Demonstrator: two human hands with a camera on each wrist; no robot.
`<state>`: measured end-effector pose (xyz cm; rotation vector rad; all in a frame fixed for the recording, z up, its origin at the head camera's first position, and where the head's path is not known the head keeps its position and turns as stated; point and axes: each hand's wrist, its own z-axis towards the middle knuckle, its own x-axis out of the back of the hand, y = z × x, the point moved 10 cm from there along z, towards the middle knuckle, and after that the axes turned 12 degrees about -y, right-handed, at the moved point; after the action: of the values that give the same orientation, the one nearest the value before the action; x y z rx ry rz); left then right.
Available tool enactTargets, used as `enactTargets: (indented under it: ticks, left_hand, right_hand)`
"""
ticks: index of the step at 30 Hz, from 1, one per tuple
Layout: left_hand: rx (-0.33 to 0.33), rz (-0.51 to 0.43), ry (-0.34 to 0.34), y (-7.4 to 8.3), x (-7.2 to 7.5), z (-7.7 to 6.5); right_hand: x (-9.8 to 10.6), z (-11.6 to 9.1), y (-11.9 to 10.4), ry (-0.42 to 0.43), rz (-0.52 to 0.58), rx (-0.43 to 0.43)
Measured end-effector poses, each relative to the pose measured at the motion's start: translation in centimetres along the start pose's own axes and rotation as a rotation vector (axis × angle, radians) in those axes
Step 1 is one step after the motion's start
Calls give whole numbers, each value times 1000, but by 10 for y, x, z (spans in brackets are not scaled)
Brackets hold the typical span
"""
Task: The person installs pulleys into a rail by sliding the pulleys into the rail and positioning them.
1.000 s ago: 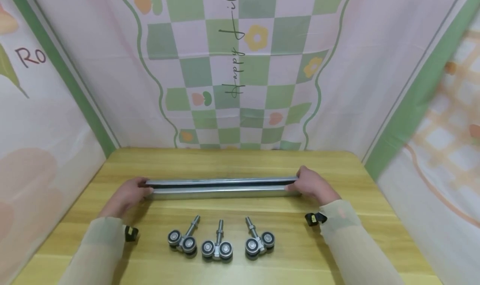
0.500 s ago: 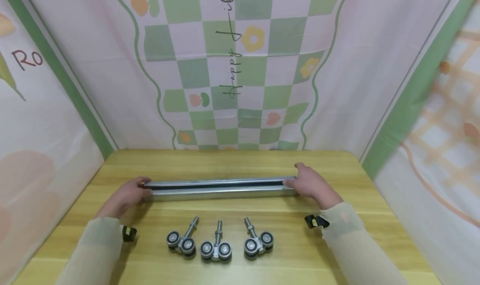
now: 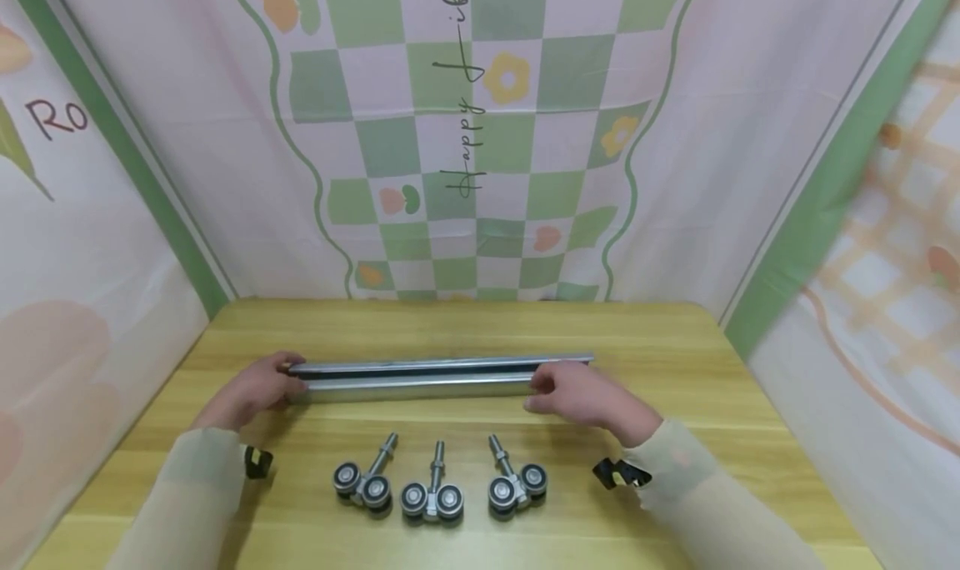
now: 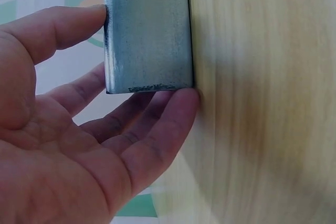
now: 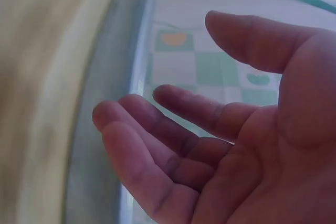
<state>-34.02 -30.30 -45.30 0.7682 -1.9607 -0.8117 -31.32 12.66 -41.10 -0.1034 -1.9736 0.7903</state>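
Observation:
A long silvery metal channel rail [image 3: 420,388] lies crosswise on the table, its slot facing up. At its left end my left hand [image 3: 258,387] holds it; in the left wrist view the thumb touches the slotted edge and the fingers curl at the end of the rail [image 4: 149,35]. My right hand [image 3: 581,395] is over the rail's right part, hiding some of it. Its fingers are loosely bent with nothing between them in the right wrist view, close to the side of the rail [image 5: 92,166].
In front of the rail lie three wheeled roller hangers with threaded bolts: a left one [image 3: 363,485], a middle one [image 3: 432,497] and a right one [image 3: 517,485]. A printed curtain [image 3: 450,145] stands behind the wooden table [image 3: 480,324].
My right hand has let go of the rail's right end and shifted left along it, uncovering that end. My left hand stays at the left end.

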Motion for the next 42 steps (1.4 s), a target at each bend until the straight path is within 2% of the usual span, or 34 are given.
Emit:
enactTargets:
  ticks: [4, 14, 28, 34, 42]
  left_hand:
    - [9, 0, 0, 2, 1, -1]
    - [25, -9, 2, -3, 3, 2]
    - [41, -7, 4, -7, 4, 5]
    - [36, -5, 8, -8, 4, 6]
    - [27, -18, 8, -5, 2, 3]
  right_hand:
    - [-17, 5, -3, -49, 41, 8]
    - [-42, 14, 0, -131, 73, -3]
    - [-64, 16, -2, -225, 272, -4]
    - [-76, 18, -3, -286, 393, 19]
    - [-85, 20, -4, -318, 414, 5]
